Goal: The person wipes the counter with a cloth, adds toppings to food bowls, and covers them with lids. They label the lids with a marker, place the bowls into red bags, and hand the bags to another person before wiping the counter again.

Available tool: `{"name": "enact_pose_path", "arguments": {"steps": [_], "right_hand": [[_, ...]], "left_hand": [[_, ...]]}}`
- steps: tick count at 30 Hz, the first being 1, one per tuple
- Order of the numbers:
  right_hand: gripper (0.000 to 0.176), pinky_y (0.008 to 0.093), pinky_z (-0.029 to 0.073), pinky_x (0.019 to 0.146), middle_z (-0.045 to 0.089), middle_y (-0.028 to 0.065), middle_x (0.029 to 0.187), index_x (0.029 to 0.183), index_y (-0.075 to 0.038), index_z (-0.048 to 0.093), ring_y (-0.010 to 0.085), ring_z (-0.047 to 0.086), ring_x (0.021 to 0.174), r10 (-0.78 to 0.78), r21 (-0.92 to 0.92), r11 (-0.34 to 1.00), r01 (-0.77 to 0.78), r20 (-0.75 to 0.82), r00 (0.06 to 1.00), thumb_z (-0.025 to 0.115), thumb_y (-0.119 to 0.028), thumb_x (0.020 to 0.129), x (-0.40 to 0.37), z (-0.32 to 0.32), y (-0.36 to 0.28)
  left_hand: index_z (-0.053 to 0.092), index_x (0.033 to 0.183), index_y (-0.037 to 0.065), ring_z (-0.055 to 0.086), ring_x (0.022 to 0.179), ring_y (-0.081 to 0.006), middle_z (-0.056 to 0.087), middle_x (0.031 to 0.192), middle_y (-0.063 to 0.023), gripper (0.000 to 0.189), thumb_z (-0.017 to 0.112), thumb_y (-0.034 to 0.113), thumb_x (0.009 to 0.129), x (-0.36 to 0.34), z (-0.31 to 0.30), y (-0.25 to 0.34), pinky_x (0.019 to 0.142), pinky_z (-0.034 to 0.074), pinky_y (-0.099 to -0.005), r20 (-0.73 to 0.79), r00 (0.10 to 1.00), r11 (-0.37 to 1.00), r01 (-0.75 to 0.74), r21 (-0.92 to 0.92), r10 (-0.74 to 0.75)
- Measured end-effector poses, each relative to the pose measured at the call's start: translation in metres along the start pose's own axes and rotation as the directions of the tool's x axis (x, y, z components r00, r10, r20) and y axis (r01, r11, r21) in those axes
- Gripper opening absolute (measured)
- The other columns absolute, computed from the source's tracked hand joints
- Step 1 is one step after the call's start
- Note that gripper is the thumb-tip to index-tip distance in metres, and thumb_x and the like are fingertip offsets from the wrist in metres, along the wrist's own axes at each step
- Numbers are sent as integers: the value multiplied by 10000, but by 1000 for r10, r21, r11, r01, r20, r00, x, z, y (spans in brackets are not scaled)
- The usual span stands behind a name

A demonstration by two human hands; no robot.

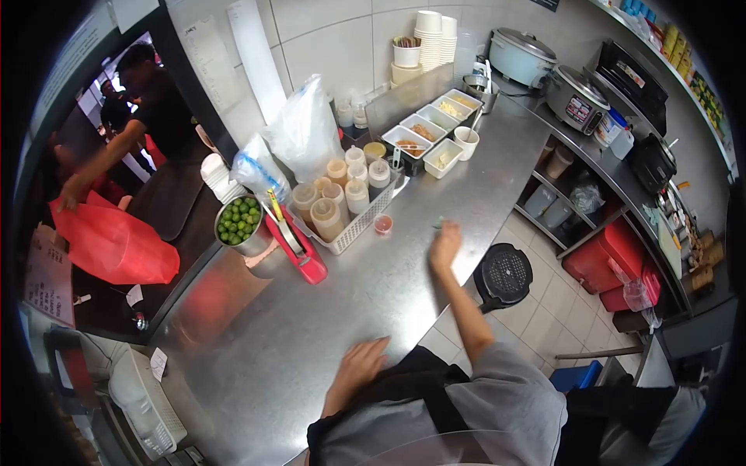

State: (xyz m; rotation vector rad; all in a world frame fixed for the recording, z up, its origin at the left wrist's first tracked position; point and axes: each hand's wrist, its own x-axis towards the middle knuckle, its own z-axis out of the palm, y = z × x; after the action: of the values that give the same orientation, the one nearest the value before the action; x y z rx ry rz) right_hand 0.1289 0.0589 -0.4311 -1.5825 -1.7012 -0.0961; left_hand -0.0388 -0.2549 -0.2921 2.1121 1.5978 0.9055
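My left hand lies flat at the near edge of the steel counter, fingers extended, holding nothing. Farther right, my right hand is low over the counter, its fingers drawn together; a small greenish item shows at the fingertips, too small to identify. To the left of that hand is a small cup with reddish contents. Beyond it stands a white basket of sauce bottles. A red tape dispenser sits beside a metal pot of green limes.
Topping containers and stacked paper cups stand at the back. Rice cookers line the right-hand counter. A black stool is on the floor at right. Through the window, another person holds a red bag.
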Motion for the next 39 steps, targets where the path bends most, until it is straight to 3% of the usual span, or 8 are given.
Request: {"name": "enact_pose_path", "arguments": {"steps": [4, 8, 12, 15, 20, 33, 37, 39], "right_hand": [[179, 412, 418, 766, 582, 177, 858, 893, 6, 578, 314, 551, 831, -507, 476, 820, 318, 345, 790, 456, -50, 775, -106, -46, -116], [202, 357, 425, 832, 612, 91, 888, 881, -74, 629, 252, 564, 864, -969, 969, 247, -21, 247, 20, 546, -39, 700, -148, -127, -111], [207, 306, 479, 756, 638, 51, 891, 858, -74, 650, 159, 606, 818, -398, 602, 628, -492, 793, 462, 534, -15, 697, -36, -122, -52], [289, 321, 492, 738, 637, 118, 942, 1009, -63, 614, 213, 623, 834, -263, 706, 703, -91, 377, 888, 539, -47, 731, 75, -74, -28], [369, 447, 403, 875, 565, 149, 1083, 1062, -106, 595, 302, 506, 1070, -231, 151, 971, 187, 365, 902, 586, -126, 693, 97, 69, -19], [250, 401, 449, 829, 604, 158, 993, 955, -66, 625, 303, 568, 951, -594, 326, 792, 515, 222, 773, 576, -65, 710, 259, 33, 229], [175, 437, 485, 605, 602, 123, 832, 866, -61, 628, 278, 589, 771, 376, -524, 828, -198, 257, 890, 590, -41, 697, 336, -6, 357], [149, 424, 496, 558, 602, 184, 820, 813, -12, 614, 312, 607, 718, 274, -412, 894, -178, 187, 943, 618, -97, 691, 345, -14, 376]], "left_hand": [[569, 1103, 62, 573, 920, -288, 610, 990, -118, 322, 612, 126, 791, -36, -20, -9, 795, 447, -368, 26, 985, 984, 174, -23, -173], [578, 1078, 58, 568, 905, -294, 609, 970, -117, 292, 604, 138, 799, -45, -39, -17, 809, 434, -384, 35, 974, 974, 226, -29, -225], [582, 1069, 54, 568, 902, -299, 609, 968, -116, 280, 602, 134, 801, -37, -54, -26, 805, 436, -385, 26, 976, 975, 216, -51, -214], [587, 1061, 57, 570, 897, -295, 611, 965, -112, 270, 602, 123, 800, -9, -49, -25, 799, 437, -381, 78, 977, 979, 200, -29, -197], [590, 1055, 54, 570, 891, -284, 615, 953, -112, 272, 611, 114, 790, 96, -15, -11, 781, 438, -371, 110, 992, 990, -42, -134, 57], [582, 1072, 66, 563, 935, -280, 610, 992, -111, 277, 598, 135, 804, 286, 117, 3, 818, 421, -371, 177, 984, 987, 61, -146, -35], [571, 1090, 73, 557, 949, -278, 605, 1000, -110, 288, 590, 143, 812, 293, 127, 14, 831, 417, -373, 244, 967, 990, 105, -91, -80], [564, 1097, 75, 556, 952, -277, 604, 1002, -106, 294, 588, 149, 814, 297, 130, 10, 836, 414, -374, 259, 961, 988, 127, -91, -100]]}}
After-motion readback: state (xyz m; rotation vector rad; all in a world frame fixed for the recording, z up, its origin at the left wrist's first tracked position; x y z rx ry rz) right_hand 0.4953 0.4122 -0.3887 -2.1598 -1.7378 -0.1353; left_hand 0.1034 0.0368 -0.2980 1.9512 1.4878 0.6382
